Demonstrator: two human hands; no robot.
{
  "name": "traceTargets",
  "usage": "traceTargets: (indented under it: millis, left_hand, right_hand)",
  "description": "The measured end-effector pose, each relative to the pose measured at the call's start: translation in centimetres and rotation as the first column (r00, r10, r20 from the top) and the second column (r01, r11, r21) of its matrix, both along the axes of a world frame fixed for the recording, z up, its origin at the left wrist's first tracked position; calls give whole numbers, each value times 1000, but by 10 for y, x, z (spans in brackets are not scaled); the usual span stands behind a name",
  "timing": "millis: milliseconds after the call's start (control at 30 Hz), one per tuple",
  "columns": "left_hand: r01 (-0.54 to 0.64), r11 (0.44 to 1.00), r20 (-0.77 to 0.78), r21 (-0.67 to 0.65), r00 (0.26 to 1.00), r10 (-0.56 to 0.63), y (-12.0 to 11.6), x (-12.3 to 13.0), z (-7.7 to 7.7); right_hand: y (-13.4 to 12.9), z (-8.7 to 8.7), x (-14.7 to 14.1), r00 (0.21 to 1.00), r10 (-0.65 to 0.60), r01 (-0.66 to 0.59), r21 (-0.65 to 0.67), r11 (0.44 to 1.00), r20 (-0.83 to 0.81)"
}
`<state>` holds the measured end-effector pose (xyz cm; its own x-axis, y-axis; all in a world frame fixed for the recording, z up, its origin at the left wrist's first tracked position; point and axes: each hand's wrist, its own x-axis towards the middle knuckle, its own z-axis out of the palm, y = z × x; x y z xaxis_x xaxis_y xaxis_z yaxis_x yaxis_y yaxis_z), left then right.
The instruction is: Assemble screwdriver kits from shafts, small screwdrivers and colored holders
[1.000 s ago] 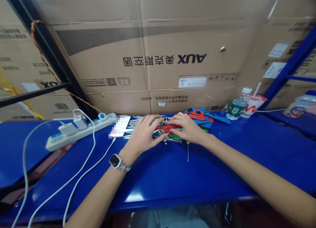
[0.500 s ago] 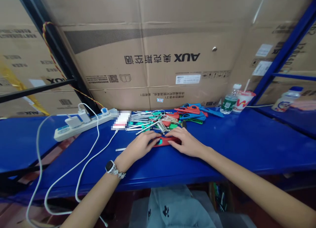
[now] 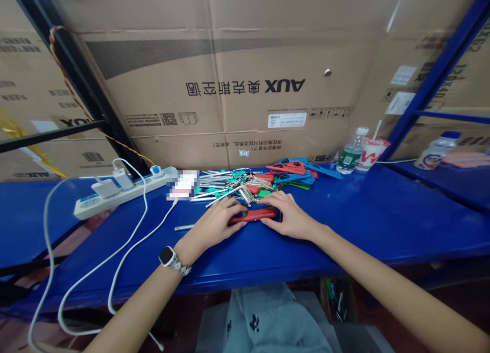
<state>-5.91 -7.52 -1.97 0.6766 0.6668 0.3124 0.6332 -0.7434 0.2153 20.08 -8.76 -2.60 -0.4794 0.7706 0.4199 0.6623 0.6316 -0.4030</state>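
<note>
A long red plastic casing (image 3: 253, 215) with a small green piece near its left end lies level between my hands, just over the blue table. My left hand (image 3: 220, 220) grips the left end, thumb in front and fingers behind. At the other end, the thumb and fingers of my right hand (image 3: 289, 215) close round the casing. A thin metal tube (image 3: 184, 227) pokes out to the left of my left hand, partly hidden by it. Just behind both hands lies a pile of metal rods with green plastic pieces (image 3: 218, 182).
Red and blue plastic casings (image 3: 294, 178) are heaped at the back. A phone with a blurred screen (image 3: 184, 184) and a white power strip (image 3: 126, 192) lie left, with loose cables. A water bottle (image 3: 350, 154) and paper cup (image 3: 371, 154) stand at the back right, before a large cardboard box (image 3: 245, 52).
The red casing has shifted slightly in my fingers, and more of its middle shows between my hands. The whole view has moved a little, with things now further left.
</note>
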Motion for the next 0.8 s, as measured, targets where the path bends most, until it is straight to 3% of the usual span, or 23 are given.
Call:
traceTargets:
  millis: [100, 167, 233, 300, 433, 600, 700, 800]
  left_hand:
    - [-21, 1000, -18, 15, 1000, 21, -3, 0, 5]
    - [-9, 999, -28, 36, 1000, 10, -3, 8, 9]
    - [39, 998, -49, 54, 998, -36, 2, 22, 12]
    - [95, 994, -83, 58, 992, -90, 11, 40, 15]
    - [162, 985, -115, 52, 981, -155, 28, 65, 12]
    - [183, 982, -33, 35, 983, -182, 30, 55, 5]
    - [168, 985, -19, 30, 986, -168, 28, 46, 3]
    - [150, 988, -12, 40, 989, -150, 26, 44, 2]
  right_hand:
    - [0, 5, 10, 978, -188, 190, 10, 982, -89]
    - [3, 9, 17, 913, -401, 396, -67, 916, -76]
    - [8, 13, 21, 828, -558, 560, -154, 814, 57]
    - [15, 17, 20, 771, -595, 634, -190, 750, 226]
    - [27, 21, 12, 752, -554, 644, -221, 732, 358]
    - [21, 22, 11, 757, -597, 651, -232, 722, 266]
    - [16, 20, 14, 797, -605, 584, -253, 771, -3]
    - [22, 18, 7, 787, -427, 321, -295, 900, -446]
